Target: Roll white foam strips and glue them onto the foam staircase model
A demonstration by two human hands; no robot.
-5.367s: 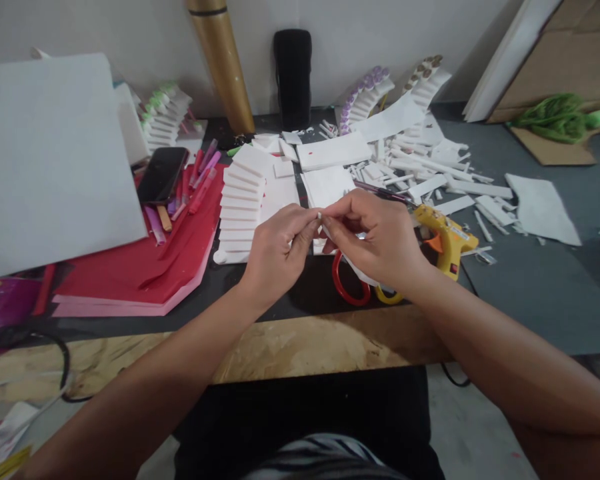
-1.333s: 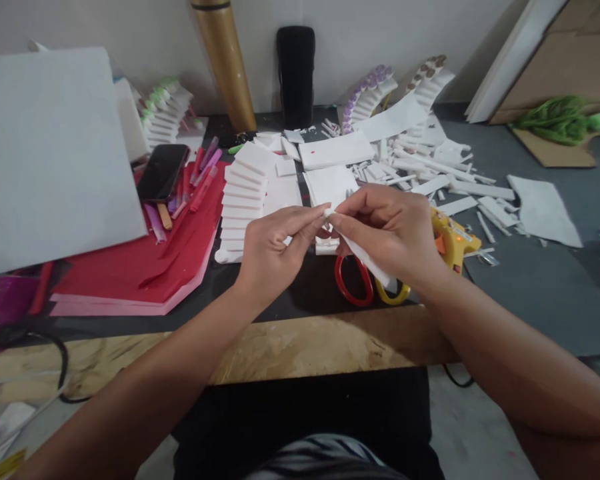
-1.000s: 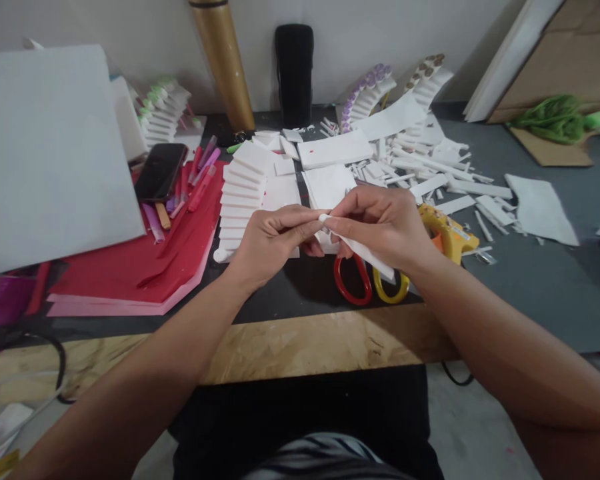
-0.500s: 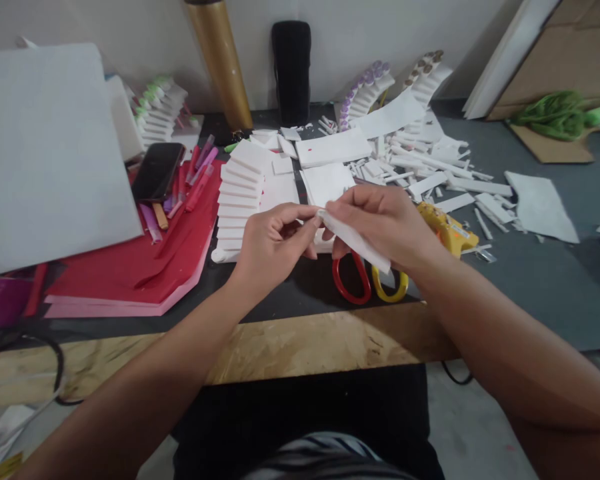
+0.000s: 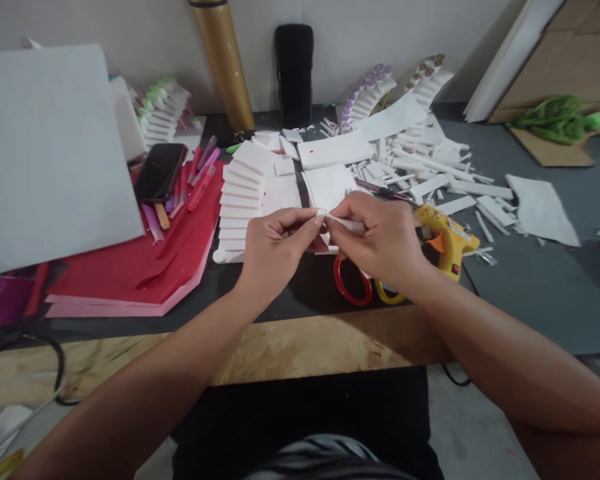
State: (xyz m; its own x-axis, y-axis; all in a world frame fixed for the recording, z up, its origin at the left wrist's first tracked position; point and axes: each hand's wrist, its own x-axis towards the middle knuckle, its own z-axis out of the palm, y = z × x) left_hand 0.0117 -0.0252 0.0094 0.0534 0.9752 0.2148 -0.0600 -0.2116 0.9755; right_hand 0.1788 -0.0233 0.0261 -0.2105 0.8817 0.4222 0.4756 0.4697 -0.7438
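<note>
Both of my hands meet over the dark mat near the table's front edge. My left hand (image 5: 275, 248) pinches one end of a narrow white strip (image 5: 344, 223) between thumb and forefinger. My right hand (image 5: 383, 240) is closed round the rest of the strip, most of which is hidden by its fingers. Under my right hand lie scissors with a red handle loop (image 5: 349, 288) and a yellow one. A yellow glue gun (image 5: 447, 235) rests just right of my right hand. A white foam stair model (image 5: 243, 200) stands just beyond my left hand.
Red and pink paper sheets (image 5: 145, 263) lie left, with markers and a black phone (image 5: 160, 172). A large white board (image 5: 50, 150) leans at far left. White foam scraps (image 5: 430, 170) cover the back right; a gold tube (image 5: 223, 63) and a black object (image 5: 293, 70) stand by the wall.
The white strip hung out below my right hand half a second ago; now it is drawn up into the fingers. My right hand has tipped down and the glue gun shows again.
</note>
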